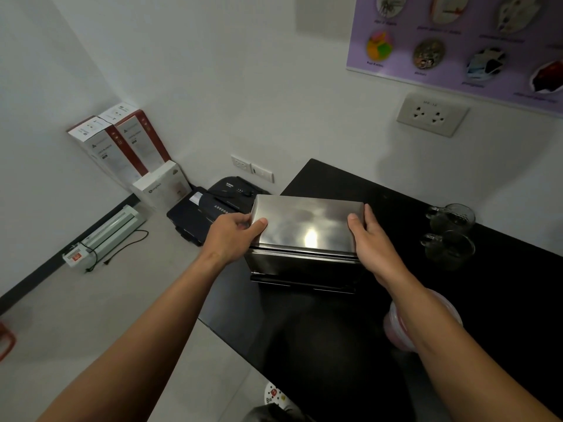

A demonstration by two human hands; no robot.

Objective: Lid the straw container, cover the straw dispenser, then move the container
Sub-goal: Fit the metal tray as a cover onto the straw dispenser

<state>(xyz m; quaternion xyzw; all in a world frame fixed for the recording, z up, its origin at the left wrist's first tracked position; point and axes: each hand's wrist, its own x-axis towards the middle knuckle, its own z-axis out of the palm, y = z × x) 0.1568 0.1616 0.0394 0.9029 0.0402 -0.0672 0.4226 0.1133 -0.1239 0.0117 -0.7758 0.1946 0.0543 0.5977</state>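
Observation:
A shiny steel cover (304, 223) rests on top of the dark metal straw dispenser (301, 269), which stands near the left edge of the black counter (335, 345). My left hand (234, 236) grips the cover's left end, thumb on top. My right hand (371, 236) grips its right end the same way. A clear plastic straw container with a pinkish lid (396, 330) stands on the counter behind my right forearm, mostly hidden by it.
Two glass mugs (451, 233) stand on the counter to the right of the dispenser. On the floor at left lie a black shredder (207, 208), several white boxes (122, 144) and a laminator (106, 233). A wall socket (431, 114) is above the counter.

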